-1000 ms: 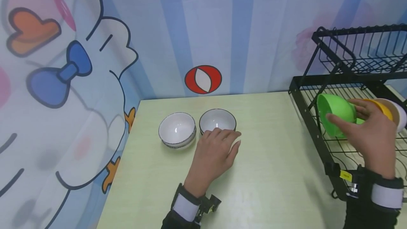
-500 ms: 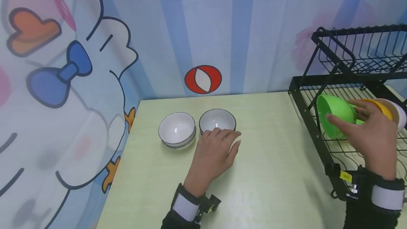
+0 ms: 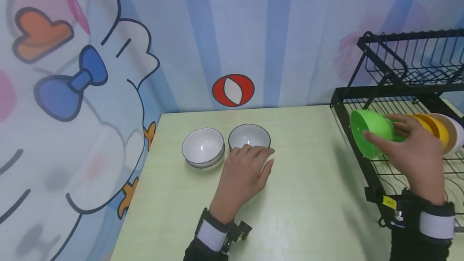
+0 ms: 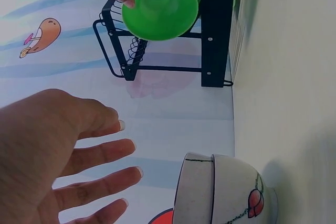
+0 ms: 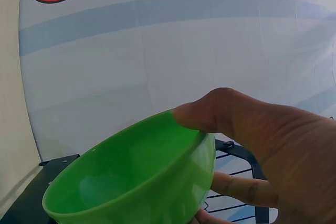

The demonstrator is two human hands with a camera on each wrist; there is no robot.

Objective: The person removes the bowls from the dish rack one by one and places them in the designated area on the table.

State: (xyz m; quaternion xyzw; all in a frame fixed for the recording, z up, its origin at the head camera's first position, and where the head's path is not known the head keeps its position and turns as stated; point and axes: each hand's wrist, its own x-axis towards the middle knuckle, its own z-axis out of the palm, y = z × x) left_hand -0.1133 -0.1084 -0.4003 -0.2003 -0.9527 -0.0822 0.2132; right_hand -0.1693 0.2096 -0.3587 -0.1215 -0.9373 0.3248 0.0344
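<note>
My right hand (image 3: 417,154) grips a green bowl (image 3: 373,132), thumb on its rim and fingers behind it. The bowl is tilted on its side over the left edge of the black dish rack (image 3: 406,91), its mouth facing left. Just right of that hand, yellow bowls (image 3: 436,130) and a pale bowl (image 3: 457,134) stand on edge in the rack. My left hand (image 3: 243,178) hovers with relaxed, spread fingers at the near side of a white bowl stack (image 3: 250,134), partly covering it. In the left wrist view, these stacked bowls (image 4: 197,192) lie beyond the fingertips.
Another white bowl stack (image 3: 203,147) stands to the left on the pale table (image 3: 301,196). The rack's raised upper tier (image 3: 417,57) rises at the back right. A printed cloth backdrop (image 3: 239,23) runs behind the table and along its left side.
My right hand has moved slightly left with the green bowl, away from the yellow and pale bowls, of which more now shows. The left hand stays in place.
</note>
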